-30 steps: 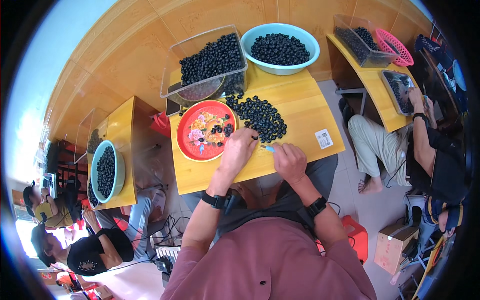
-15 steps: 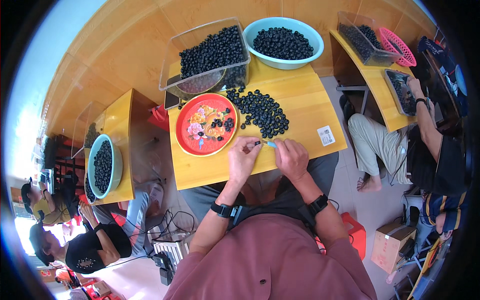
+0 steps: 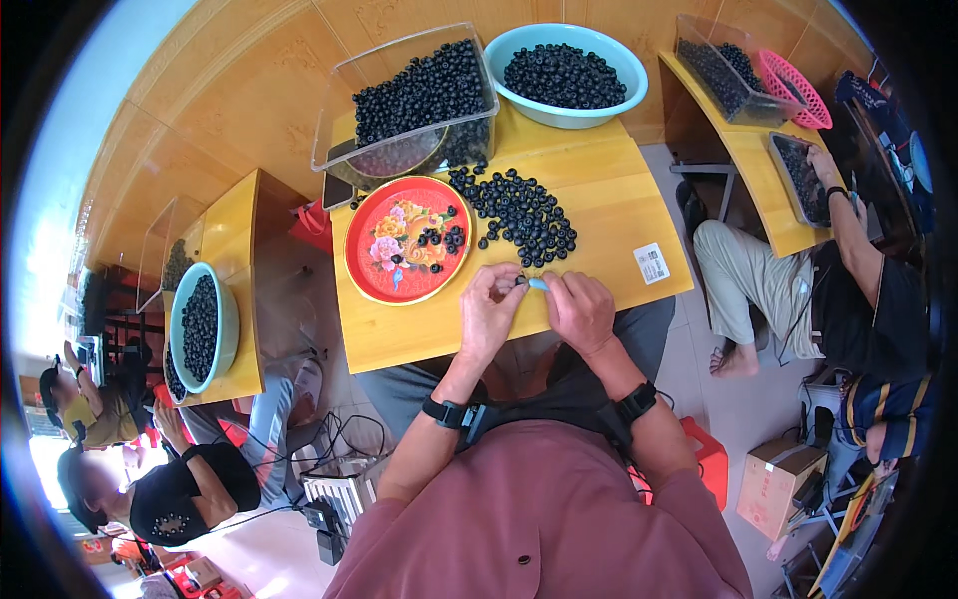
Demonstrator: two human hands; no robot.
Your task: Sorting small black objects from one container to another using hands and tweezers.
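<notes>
Over the near edge of the wooden table (image 3: 619,200), my left hand (image 3: 487,307) pinches a small round black bead (image 3: 520,281) between thumb and fingertips. My right hand (image 3: 583,309) is closed on a small tool with a light-blue handle (image 3: 538,284). The tool's tip meets the bead or lies right beside it; the fingers hide the exact contact. Just beyond my hands spreads a loose pile of black beads (image 3: 524,215), several with a pale spot or hole. To the left lies a round red flowered tray (image 3: 367,218) with several beads on it.
At the back stand a clear plastic bin (image 3: 404,152) and a light-blue basin (image 3: 573,118), both holding black beads. A white label (image 3: 652,264) lies at the table's right. Co-workers sit at tables on both sides. A red stool (image 3: 707,461) is at my right.
The blue-handled tool has shifted slightly left, closer to my left fingertips, and its metal tip no longer shows. Both hands stay close together; the whole view has moved a little.
</notes>
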